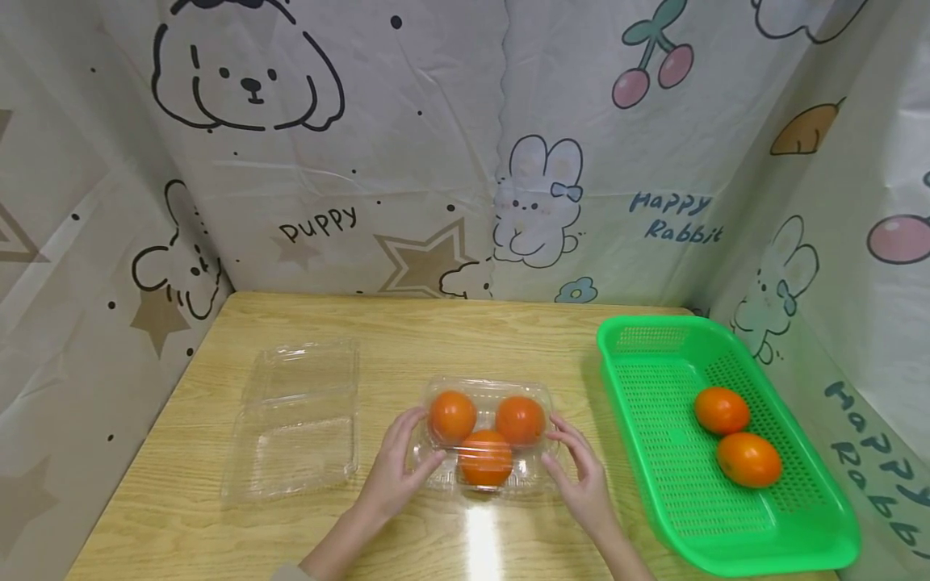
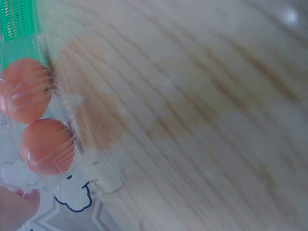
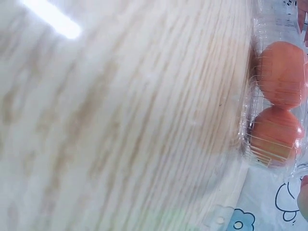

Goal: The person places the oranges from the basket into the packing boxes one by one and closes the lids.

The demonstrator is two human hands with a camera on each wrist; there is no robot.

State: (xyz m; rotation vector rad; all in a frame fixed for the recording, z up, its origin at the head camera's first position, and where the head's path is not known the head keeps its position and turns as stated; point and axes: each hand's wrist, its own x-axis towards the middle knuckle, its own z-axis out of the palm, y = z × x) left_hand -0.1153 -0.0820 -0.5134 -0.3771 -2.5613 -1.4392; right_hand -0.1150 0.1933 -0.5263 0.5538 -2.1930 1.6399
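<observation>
A clear plastic clamshell box sits on the table with three oranges inside, two behind and one in front. Clear plastic glints over the fruit. At its left end my left hand holds the side between fingers and thumb. My right hand holds the opposite end in the same way. From the left wrist, two oranges show through the ribbed wall, with fingertips beyond the box's end. In the right wrist view the box lies along the right edge.
Another clear clamshell box lies opened out on the table at the left. To the right, a green perforated basket holds two oranges. Printed cloth hangs behind the table and along both sides.
</observation>
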